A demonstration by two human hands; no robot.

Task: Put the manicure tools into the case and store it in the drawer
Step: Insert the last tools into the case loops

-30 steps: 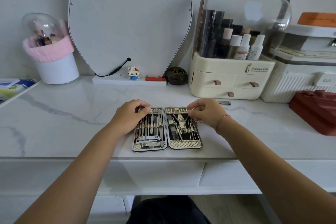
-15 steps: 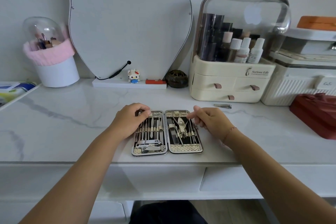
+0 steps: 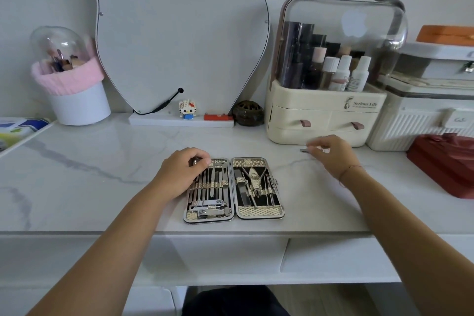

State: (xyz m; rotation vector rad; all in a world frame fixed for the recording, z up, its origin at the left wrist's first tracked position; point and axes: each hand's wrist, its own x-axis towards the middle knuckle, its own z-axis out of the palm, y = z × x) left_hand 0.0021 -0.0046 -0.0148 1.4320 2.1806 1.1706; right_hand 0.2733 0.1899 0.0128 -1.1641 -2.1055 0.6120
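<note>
Presently the case (image 3: 234, 188) is lying open and flat at the middle of the counter (image 3: 102, 174), just behind its front edge, both halves facing up. Most tools are sitting in their loops across the two halves. One loose tool (image 3: 304, 150) is lying well apart from the case, toward the counter's back right, just in front of the organizer (image 3: 323, 120). The left hand (image 3: 179, 172) is curling its fingers over the case's far left corner and appears to be pinning it. A bit of metal is showing under the fingertips, and whether it is a tool end or the rim cannot be told. The right hand (image 3: 331, 154) is reaching over the loose tool with fingers bent downward. The hand is blurring in the picture, so I cannot tell whether it is pinching the tool or only nearing it. By my judgement the task is running past its midpoint on loading. Outstanding items: seating the loose tool, folding the case closed, and stowing it. The drawer (image 3: 218, 256) below the front edge is sitting closed, so storage is not yet beginning.
</note>
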